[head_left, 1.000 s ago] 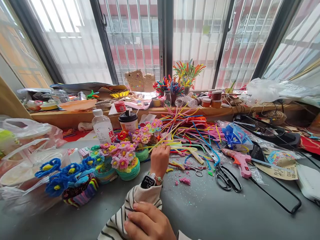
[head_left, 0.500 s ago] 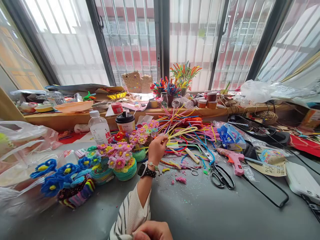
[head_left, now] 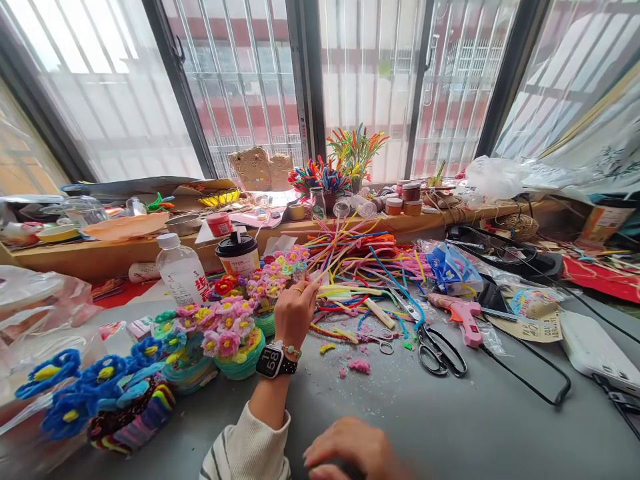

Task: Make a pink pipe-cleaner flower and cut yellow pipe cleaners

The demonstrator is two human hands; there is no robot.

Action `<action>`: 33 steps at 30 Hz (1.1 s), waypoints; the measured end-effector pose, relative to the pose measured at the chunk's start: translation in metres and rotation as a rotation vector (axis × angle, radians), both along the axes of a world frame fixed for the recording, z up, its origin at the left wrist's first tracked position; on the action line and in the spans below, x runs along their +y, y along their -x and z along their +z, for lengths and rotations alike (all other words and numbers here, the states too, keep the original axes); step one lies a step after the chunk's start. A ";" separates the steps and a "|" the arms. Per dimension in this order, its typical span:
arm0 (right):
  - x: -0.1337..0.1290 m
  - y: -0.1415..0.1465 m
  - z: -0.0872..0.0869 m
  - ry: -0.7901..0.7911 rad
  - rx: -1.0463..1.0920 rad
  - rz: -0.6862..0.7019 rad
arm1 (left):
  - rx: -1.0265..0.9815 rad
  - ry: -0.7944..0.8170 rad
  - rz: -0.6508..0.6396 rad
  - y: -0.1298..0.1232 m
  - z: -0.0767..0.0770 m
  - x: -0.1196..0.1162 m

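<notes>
My left hand (head_left: 296, 308), wearing a watch (head_left: 270, 361) and a beaded bracelet, reaches over the heap of coloured pipe cleaners (head_left: 373, 259). Its fingers are pinched together beside pale yellow pipe cleaners (head_left: 350, 291); whether they grip any is hidden. Just left of this hand stand pots of pink fuzzy flowers (head_left: 230, 327), and further left a pot of blue fuzzy flowers (head_left: 103, 380). Low in the view, my right hand (head_left: 357, 448) hovers over the grey table (head_left: 425, 427), smeared by motion. Something dark shows beneath its curled fingers, too blurred to name.
Black-handled scissors (head_left: 440, 350), a pink glue gun (head_left: 465, 319) with its cord and a white power bank (head_left: 600, 350) lie to the right. A water bottle (head_left: 183, 270) and a lidded cup (head_left: 239, 255) stand behind the flowers. Pink fluff scraps (head_left: 359, 365) dot the table.
My left hand has come down and slightly left; the raised yellow pipe cleaners now lie low on the heap. My right hand has moved right, away from the left sleeve. The view has shifted.
</notes>
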State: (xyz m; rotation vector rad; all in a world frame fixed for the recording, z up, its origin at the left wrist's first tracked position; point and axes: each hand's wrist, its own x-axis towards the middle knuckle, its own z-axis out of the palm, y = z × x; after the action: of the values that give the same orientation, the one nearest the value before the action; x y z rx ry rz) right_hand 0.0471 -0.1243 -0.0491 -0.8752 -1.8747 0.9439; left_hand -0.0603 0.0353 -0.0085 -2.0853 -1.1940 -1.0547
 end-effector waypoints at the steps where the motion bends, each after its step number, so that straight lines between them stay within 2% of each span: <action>1: 0.002 -0.020 0.002 -0.059 -0.110 -0.185 | 0.011 -0.024 0.012 0.002 -0.001 -0.001; 3: 0.005 -0.065 0.002 -0.127 -0.339 -0.573 | 0.018 -0.052 0.035 0.003 -0.002 -0.002; 5: 0.009 -0.110 -0.006 -0.195 -0.585 -0.893 | 0.033 -0.067 0.036 0.002 -0.003 -0.001; 6: 0.011 -0.129 -0.012 -0.186 -0.713 -0.993 | 0.048 -0.067 0.028 0.001 -0.003 -0.001; 7: 0.014 -0.145 -0.018 -0.156 -0.823 -1.025 | 0.058 -0.070 0.017 -0.001 -0.004 0.000; 8: 0.018 -0.158 -0.023 -0.125 -0.898 -1.005 | 0.058 -0.081 0.010 -0.002 -0.004 0.000; 11: 0.032 -0.175 -0.028 0.016 -0.994 -0.814 | 0.060 -0.098 0.013 -0.004 -0.006 0.000; 16: 0.056 -0.168 -0.003 0.256 -1.035 -0.745 | 0.122 -0.081 0.023 -0.002 -0.008 0.000; 19: 0.068 -0.165 0.008 0.294 -0.991 -0.697 | 0.152 -0.052 0.018 -0.001 -0.008 0.001; 22: 0.078 -0.169 0.009 0.306 -0.909 -0.671 | 0.152 -0.043 0.038 -0.001 -0.007 0.001; 25: 0.079 -0.179 0.011 0.393 -0.692 -0.618 | 0.159 -0.040 0.048 -0.001 -0.006 0.001; 29: 0.060 -0.189 0.021 0.711 -0.126 -0.414 | 0.141 -0.053 0.044 -0.001 -0.005 0.001; 31: 0.045 -0.188 0.024 0.721 0.184 -0.423 | 0.106 -0.078 0.040 -0.001 -0.005 0.001; 33: 0.031 -0.180 0.023 0.712 0.396 -0.504 | 0.068 -0.093 0.047 -0.001 -0.006 0.001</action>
State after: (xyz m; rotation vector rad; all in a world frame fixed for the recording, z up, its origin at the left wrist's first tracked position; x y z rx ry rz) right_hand 0.2275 -0.0935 -0.0258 -1.3705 -0.9001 1.3504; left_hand -0.0588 0.0360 -0.0142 -1.9965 -1.1333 -0.9914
